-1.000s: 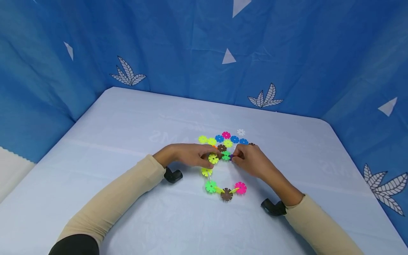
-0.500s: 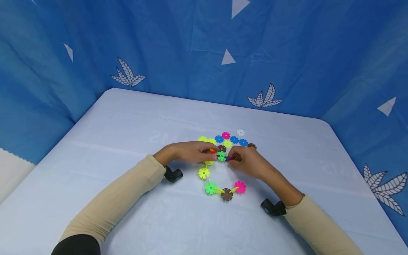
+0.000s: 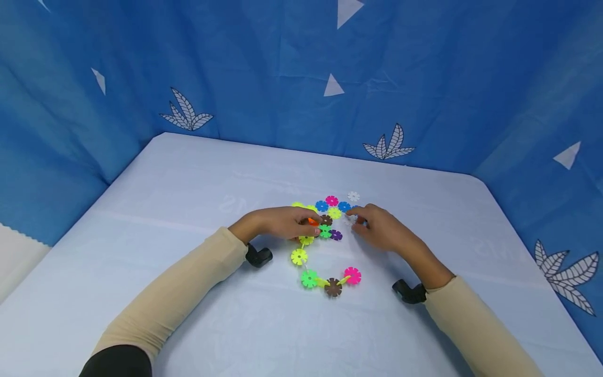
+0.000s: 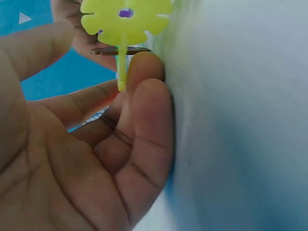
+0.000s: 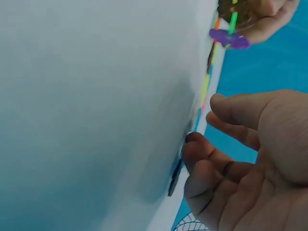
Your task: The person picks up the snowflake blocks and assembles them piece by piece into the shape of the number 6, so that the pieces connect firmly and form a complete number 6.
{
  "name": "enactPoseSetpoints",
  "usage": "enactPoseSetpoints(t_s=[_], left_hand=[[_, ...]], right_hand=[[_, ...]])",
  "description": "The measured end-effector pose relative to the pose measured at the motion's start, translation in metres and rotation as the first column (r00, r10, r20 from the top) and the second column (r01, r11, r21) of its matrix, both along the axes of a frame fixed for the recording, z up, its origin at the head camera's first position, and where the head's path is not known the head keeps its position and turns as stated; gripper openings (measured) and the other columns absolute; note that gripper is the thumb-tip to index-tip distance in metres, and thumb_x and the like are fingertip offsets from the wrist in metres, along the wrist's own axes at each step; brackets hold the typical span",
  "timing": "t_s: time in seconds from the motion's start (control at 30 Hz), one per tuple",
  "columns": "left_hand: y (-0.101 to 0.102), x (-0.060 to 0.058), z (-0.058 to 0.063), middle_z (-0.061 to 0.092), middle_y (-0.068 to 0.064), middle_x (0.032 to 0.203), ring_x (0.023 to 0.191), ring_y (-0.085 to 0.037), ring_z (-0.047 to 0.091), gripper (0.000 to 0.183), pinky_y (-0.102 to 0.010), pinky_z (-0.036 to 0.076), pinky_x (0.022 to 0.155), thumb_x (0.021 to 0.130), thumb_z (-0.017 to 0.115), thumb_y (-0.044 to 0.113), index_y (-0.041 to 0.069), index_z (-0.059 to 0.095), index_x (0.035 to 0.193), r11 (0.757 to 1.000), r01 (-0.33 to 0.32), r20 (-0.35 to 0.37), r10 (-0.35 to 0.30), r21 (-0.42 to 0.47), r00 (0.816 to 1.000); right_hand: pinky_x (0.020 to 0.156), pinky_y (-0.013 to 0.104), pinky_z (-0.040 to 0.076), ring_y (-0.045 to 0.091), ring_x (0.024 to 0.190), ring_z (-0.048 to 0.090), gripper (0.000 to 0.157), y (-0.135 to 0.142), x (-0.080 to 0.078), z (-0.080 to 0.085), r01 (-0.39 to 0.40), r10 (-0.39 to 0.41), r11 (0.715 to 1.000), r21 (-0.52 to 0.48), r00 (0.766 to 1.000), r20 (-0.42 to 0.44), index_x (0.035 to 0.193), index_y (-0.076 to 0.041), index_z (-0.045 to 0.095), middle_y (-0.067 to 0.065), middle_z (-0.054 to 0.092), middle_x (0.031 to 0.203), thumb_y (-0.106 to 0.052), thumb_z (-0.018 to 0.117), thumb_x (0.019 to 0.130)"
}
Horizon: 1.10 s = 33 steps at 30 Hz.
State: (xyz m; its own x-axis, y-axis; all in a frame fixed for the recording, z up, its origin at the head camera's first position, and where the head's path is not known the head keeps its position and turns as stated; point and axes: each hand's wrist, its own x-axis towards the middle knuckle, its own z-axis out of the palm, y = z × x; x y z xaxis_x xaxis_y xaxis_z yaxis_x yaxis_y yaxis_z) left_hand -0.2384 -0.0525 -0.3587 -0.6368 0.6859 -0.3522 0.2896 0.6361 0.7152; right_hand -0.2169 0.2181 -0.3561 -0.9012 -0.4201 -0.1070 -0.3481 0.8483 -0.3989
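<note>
A curved chain of multicoloured, slotted plastic flower discs point(image 3: 299, 256) is spanning part of the white-covered table point(image 3: 212, 314), a purple disc point(image 3: 336, 235) ending its upper arm. The left hand point(image 3: 285, 222) is gripping the chain near that end; the right hand point(image 3: 379, 227), fingers loosely bent, holding nothing, is poised beside loose flat discs, including a blue one point(image 3: 344, 207). Judged step: lengthening the chain; the next move is probably calling for a fingertip pinch on a loose disc. The right wrist view is showing a dark disc point(image 5: 176, 178) below the fingers; the head view is not.
</note>
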Motion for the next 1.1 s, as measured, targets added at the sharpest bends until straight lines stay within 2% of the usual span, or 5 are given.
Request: enactPoseSetpoints(t_s=[0.17,0.33,0.5,0.73,1.1], left_hand=[[0.002,-0.002,0.0,0.049,-0.002,0.143,0.111,-0.019,0.051,0.05,-0.039,0.045,0.096,0.103,0.058,0.036,0.021,0.05,0.15,1.0,0.023,-0.016,-0.023,0.004,1.0],[0.004,-0.003,0.0,0.048,0.0,0.147,0.108,-0.019,0.051,0.047,-0.037,0.045,0.091,0.104,0.057,0.03,0.023,0.051,0.15,0.998,0.053,-0.039,-0.052,0.025,0.998],[0.004,-0.003,-0.001,0.053,-0.002,0.132,0.104,-0.02,0.052,0.048,-0.037,0.045,0.087,0.104,0.058,0.03,0.023,0.051,0.15,0.999,0.053,-0.056,-0.052,0.007,0.997],[0.006,-0.003,-0.004,0.058,-0.001,0.111,0.095,-0.018,0.054,0.048,-0.034,0.047,0.08,0.102,0.061,0.031,0.02,0.053,0.148,0.998,0.055,-0.083,-0.055,-0.007,0.995],[0.007,0.0,-0.002,0.062,-0.001,0.1,0.085,-0.017,0.056,0.043,-0.03,0.048,0.075,0.101,0.064,0.024,0.011,0.057,0.141,0.998,0.06,-0.119,-0.059,-0.001,0.991]], right_hand=[[0.083,0.042,0.054,0.026,0.095,0.059,0.031,-0.001,-0.004,-0.002,-0.011,0.01,0.999,0.042,1.0,0.015,0.126,-0.01,0.068,0.01,0.061,0.103,-0.01,0.071,0.095],[0.083,0.039,0.054,0.025,0.095,0.057,0.026,-0.001,-0.001,0.003,0.021,-0.025,0.999,0.044,0.994,0.105,0.11,-0.008,0.065,0.007,0.059,0.099,-0.009,0.079,0.088],[0.074,0.033,0.055,0.022,0.085,0.06,0.023,0.002,0.007,0.003,0.088,-0.066,0.993,-0.079,0.967,0.246,0.103,-0.008,0.06,0.007,0.06,0.093,-0.008,0.078,0.09],[0.074,0.033,0.059,0.024,0.08,0.068,0.018,0.009,0.014,-0.005,0.271,-0.075,0.892,-0.362,0.878,0.473,0.113,-0.001,0.059,0.017,0.059,0.097,-0.002,0.068,0.096],[0.075,0.032,0.059,0.025,0.081,0.069,0.019,0.006,0.012,-0.005,0.356,-0.067,0.832,-0.424,0.825,0.561,0.113,0.002,0.059,0.019,0.061,0.097,-0.003,0.067,0.097]])
